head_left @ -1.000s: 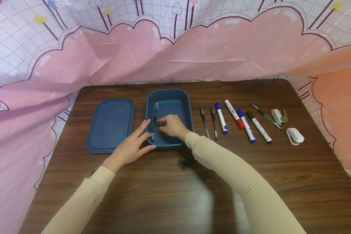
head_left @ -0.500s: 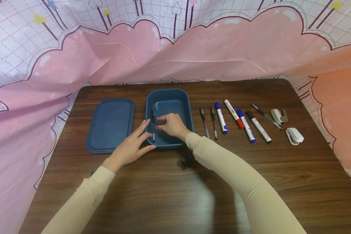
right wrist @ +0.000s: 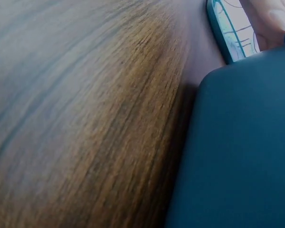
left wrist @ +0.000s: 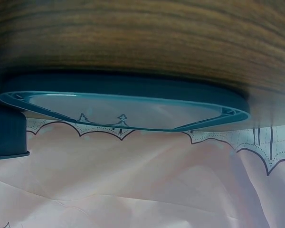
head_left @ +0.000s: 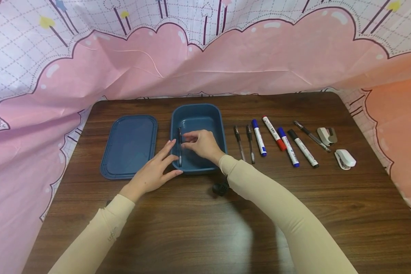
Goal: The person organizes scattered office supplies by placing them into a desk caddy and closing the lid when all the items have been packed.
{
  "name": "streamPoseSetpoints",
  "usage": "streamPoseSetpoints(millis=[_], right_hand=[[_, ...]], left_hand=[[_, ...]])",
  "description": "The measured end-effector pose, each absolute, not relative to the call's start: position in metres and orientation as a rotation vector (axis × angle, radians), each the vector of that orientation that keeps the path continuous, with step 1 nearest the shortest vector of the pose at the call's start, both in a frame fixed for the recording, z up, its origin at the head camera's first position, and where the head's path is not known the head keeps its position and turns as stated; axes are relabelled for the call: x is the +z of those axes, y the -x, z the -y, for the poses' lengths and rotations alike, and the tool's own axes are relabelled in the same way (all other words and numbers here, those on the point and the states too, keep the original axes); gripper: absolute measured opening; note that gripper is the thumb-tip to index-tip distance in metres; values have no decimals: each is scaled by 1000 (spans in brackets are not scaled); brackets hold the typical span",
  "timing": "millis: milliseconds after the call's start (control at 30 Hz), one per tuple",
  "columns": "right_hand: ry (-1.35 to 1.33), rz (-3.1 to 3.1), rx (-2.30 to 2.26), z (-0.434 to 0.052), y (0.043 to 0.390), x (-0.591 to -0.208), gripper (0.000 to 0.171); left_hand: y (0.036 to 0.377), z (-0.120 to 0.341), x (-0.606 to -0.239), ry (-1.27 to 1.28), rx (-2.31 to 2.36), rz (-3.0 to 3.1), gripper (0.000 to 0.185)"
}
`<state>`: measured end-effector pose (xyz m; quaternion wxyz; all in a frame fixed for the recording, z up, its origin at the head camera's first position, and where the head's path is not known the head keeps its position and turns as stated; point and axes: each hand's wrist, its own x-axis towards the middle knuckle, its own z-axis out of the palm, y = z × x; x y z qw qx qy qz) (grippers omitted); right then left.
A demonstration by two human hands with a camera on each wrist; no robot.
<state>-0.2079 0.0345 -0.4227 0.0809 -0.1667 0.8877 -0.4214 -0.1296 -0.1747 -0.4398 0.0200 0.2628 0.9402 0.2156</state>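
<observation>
A blue open box [head_left: 203,166] stands on the table. Inside, along its left wall, lies a black-capped gel pen [head_left: 180,148] with a clear barrel. My right hand [head_left: 203,144] is over the box, its thumb and forefinger parted just right of the pen, with nothing between them. At the box's left front corner, my left hand [head_left: 154,170] rests its spread fingertips by the rim; one overlaps the pen's lower end in the head view. In the right wrist view the box's wall [right wrist: 242,142] fills the right side, and some fingers [right wrist: 270,19] show at its rim.
A matching blue lid [head_left: 130,148] lies left of the box. To the right are two gel pens [head_left: 250,146], several markers [head_left: 258,139], another gel pen [head_left: 311,136] and two small staplers [head_left: 327,136]. A pink patterned curtain [head_left: 226,80] hangs behind the table [head_left: 191,228].
The pen has straightened against the box's left wall. My right hand has let go of it and moved slightly up and away. My left hand has stayed in place.
</observation>
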Motion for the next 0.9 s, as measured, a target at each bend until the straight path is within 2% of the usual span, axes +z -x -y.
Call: streamPoseSetpoints(millis=[600, 900], right_hand=[[585, -2614, -1349, -39, 207, -419, 39], [618, -2580, -1475, -59, 213, -401, 40]], left_hand=[[129, 174, -437, -807, 658, -2900, 52], [130, 173, -436, -818, 639, -2901, 55]])
